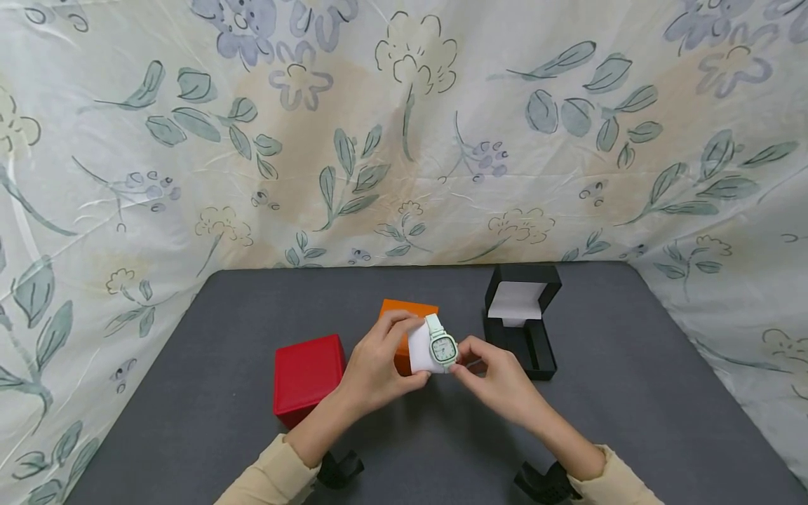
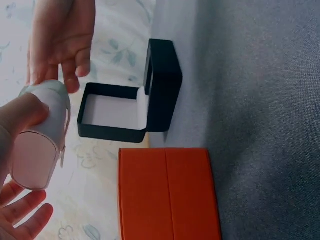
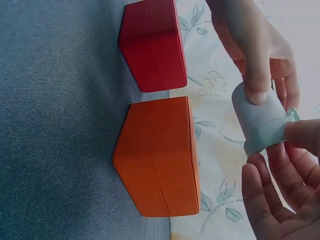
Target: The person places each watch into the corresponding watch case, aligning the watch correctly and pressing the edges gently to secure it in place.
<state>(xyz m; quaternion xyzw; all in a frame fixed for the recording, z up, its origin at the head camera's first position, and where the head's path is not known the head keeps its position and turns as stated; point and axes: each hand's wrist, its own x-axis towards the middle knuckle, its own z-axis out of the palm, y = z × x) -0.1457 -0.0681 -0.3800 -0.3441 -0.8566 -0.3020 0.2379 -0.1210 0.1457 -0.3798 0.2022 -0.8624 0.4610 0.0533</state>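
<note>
A pale mint wristwatch (image 1: 444, 348) with a squarish dial is wrapped around a white watch cushion (image 1: 418, 348). My left hand (image 1: 372, 358) grips the cushion, its thumb along one side, as the left wrist view shows too. At the strap's lower end my right hand (image 1: 505, 386) pinches the watch band (image 3: 267, 134) between thumb and fingers. Both hands hold the watch and cushion up in front of an orange box (image 1: 410, 307), partly covering it in the head view. An open black box (image 1: 548, 351) with a white lid lining stands just beyond the right hand.
A closed red box (image 1: 309, 375) sits by the left forearm. Grey cloth (image 1: 221, 365) covers the table, and a floral curtain (image 1: 404, 175) hangs behind its far edge. Black wrist straps (image 1: 341, 470) show at both cuffs.
</note>
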